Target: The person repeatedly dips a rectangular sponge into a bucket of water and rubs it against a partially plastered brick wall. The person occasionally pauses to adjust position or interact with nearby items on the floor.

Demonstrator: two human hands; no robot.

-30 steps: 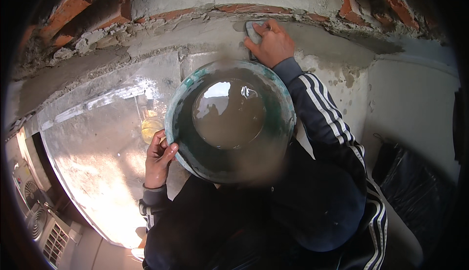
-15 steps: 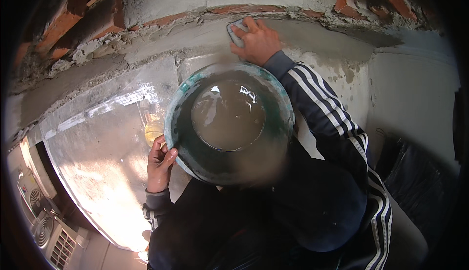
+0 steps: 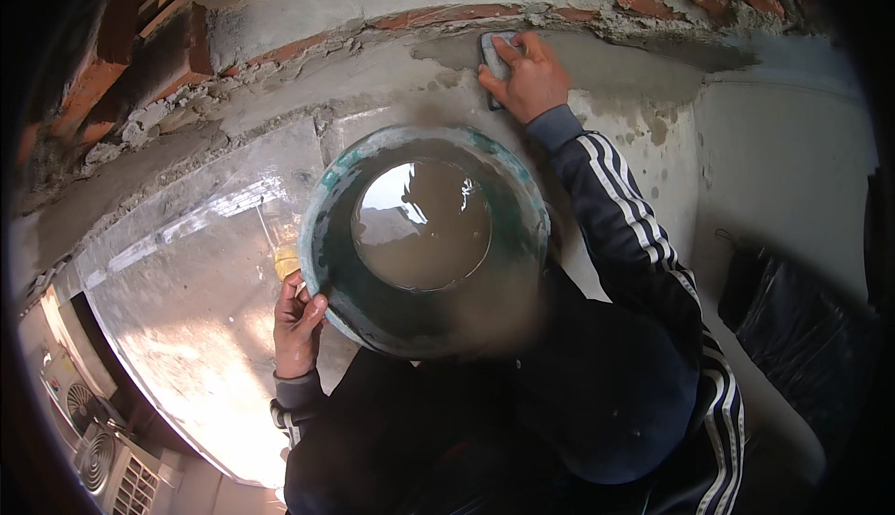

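A round green bucket (image 3: 326, 302) with cement-smeared walls stands in front of me, with murky grey-brown water (image 3: 438, 268) inside. Thumb and fingers of my left hand (image 3: 297, 324) close over its left rim. Beyond the bucket, my right hand (image 3: 533, 79) grips a grey, sponge-like block (image 3: 498, 66) and presses it to the band of grey mortar (image 3: 606, 66). The mortar looks darker and wet to the right and just left of the block. The block's working face is hidden against the surface.
Rough broken bricks (image 3: 182, 49) and crumbly mortar run along the far edge. A smooth grey panel (image 3: 186, 282) lies left of the bucket, with a small yellow object (image 3: 285, 261) near my left hand. Black plastic (image 3: 792, 357) is at right; air-conditioner units (image 3: 107, 454) appear lower left.
My right hand has moved right along the mortar with the block, which now stands more upright. The bucket and my left hand sit slightly further left in view.
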